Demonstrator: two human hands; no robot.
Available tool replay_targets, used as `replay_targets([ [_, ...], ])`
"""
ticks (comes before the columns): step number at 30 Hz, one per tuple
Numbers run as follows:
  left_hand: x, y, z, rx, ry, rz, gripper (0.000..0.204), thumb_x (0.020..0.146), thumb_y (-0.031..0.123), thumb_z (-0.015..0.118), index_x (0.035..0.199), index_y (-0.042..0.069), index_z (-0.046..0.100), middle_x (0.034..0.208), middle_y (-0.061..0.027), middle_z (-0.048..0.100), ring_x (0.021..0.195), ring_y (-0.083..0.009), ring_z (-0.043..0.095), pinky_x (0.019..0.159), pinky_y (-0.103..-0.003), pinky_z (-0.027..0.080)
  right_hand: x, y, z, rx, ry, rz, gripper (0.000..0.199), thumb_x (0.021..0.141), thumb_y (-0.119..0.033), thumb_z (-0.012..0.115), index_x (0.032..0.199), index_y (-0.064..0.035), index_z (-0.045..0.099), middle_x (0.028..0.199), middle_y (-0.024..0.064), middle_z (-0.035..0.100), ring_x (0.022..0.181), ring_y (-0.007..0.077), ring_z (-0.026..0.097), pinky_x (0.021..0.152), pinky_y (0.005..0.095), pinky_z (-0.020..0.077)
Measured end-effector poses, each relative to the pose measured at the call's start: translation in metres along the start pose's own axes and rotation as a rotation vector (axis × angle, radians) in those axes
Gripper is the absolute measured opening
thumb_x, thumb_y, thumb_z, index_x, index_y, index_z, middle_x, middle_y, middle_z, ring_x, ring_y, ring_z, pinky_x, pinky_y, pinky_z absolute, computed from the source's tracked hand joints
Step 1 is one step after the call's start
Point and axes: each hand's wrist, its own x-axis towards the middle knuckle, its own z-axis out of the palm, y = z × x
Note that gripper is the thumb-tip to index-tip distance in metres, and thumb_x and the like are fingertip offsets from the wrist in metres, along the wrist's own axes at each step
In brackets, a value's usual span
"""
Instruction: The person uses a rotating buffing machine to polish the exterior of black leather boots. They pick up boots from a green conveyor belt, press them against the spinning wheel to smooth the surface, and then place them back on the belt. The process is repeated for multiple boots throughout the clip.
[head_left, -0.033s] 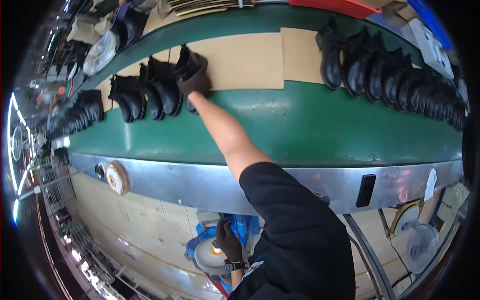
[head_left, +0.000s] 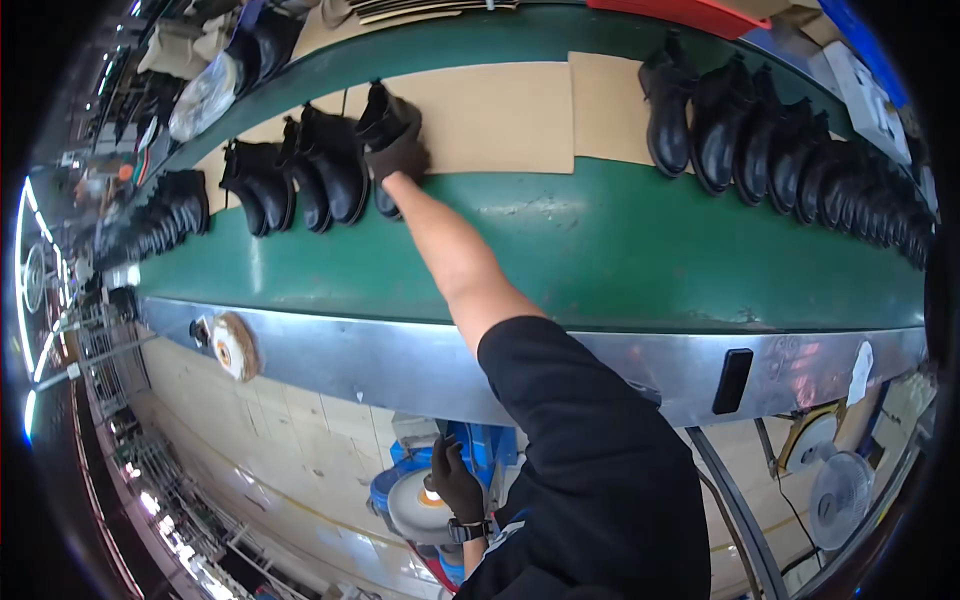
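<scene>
At the far side of the green belt, my right hand (head_left: 400,158), in a dark glove, is on a black ankle boot (head_left: 383,120) and appears to grip it; the fingertips are hidden. The boot stands at the end of a row, beside more black boots (head_left: 335,165), on brown cardboard (head_left: 500,120). My left hand (head_left: 456,484), also dark-gloved and with a watch at the wrist, hangs low near my body. It holds nothing, its fingers loosely apart, and it overlaps the view of a grey round disc (head_left: 415,512) on a blue machine.
Black boots (head_left: 735,130) line the belt (head_left: 600,240) at right. A phone (head_left: 733,381) and a white polishing wheel (head_left: 233,347) lie on the metal ledge (head_left: 400,360). At the back is a red tray (head_left: 680,15); lower right stands a clear-bladed fan (head_left: 840,500).
The whole view has shifted very slightly. My right hand stays at the same boot, and my left hand keeps its place.
</scene>
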Motion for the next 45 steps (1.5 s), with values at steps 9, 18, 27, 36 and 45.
replay_targets([
  [9, -0.008, -0.009, 0.006, -0.525, -0.082, -0.117, 0.047, 0.101, 0.032, 0.044, 0.139, 0.003, 0.043, 0.138, -0.0144, 0.048, 0.117, -0.0241, 0.055, 0.090, -0.040, 0.050, -0.125, 0.094, -0.103, 0.526, -0.405, -0.391, 0.080, 0.067, -0.027, 0.084, 0.131, -0.0029, 0.044, 0.117, 0.0146, 0.062, 0.107, 0.0280, 0.061, 0.096, 0.0389, 0.0482],
  [18, -0.019, -0.064, -0.019, -1.570, -0.743, -0.337, 0.068, 0.098, 0.051, 0.044, 0.149, 0.008, 0.028, 0.147, -0.0176, 0.039, 0.129, -0.0374, 0.045, 0.103, -0.059, 0.040, -0.374, 0.122, -0.332, 0.166, -1.031, -0.565, 0.114, 0.065, -0.034, 0.087, 0.153, -0.0080, 0.018, 0.134, 0.0210, 0.052, 0.125, 0.0319, 0.052, 0.104, 0.0414, 0.0434],
  [27, -0.113, -0.164, -0.052, -0.690, -0.633, -0.027, 0.054, 0.101, 0.030, 0.047, 0.139, -0.007, 0.041, 0.137, -0.0204, 0.051, 0.125, -0.0287, 0.052, 0.109, -0.040, 0.039, -0.420, 0.052, -0.392, -0.793, -1.887, -1.098, 0.094, 0.056, -0.016, 0.082, 0.141, -0.0106, 0.043, 0.138, 0.0196, 0.048, 0.129, 0.0372, 0.045, 0.108, 0.0445, 0.0385],
  [36, -0.215, -0.233, -0.029, -0.562, -0.048, 0.151, 0.040, 0.087, 0.022, 0.060, 0.126, 0.016, 0.063, 0.121, -0.0070, 0.066, 0.112, -0.0205, 0.059, 0.098, -0.039, 0.041, -0.497, 0.163, -0.397, -0.822, -1.919, -0.306, 0.084, 0.071, -0.019, 0.082, 0.143, -0.0034, 0.041, 0.141, 0.0154, 0.050, 0.127, 0.0234, 0.050, 0.106, 0.0353, 0.0406],
  [45, -0.174, -0.264, -0.014, -2.000, -0.299, -0.335, 0.063, 0.099, 0.055, 0.030, 0.142, 0.010, 0.041, 0.138, -0.0148, 0.053, 0.122, -0.0289, 0.053, 0.112, -0.048, 0.031, -0.545, 0.247, -0.397, -0.789, -1.394, -0.251, 0.060, 0.079, -0.023, 0.076, 0.130, -0.0025, 0.054, 0.125, 0.0129, 0.060, 0.114, 0.0203, 0.057, 0.098, 0.0342, 0.0452],
])
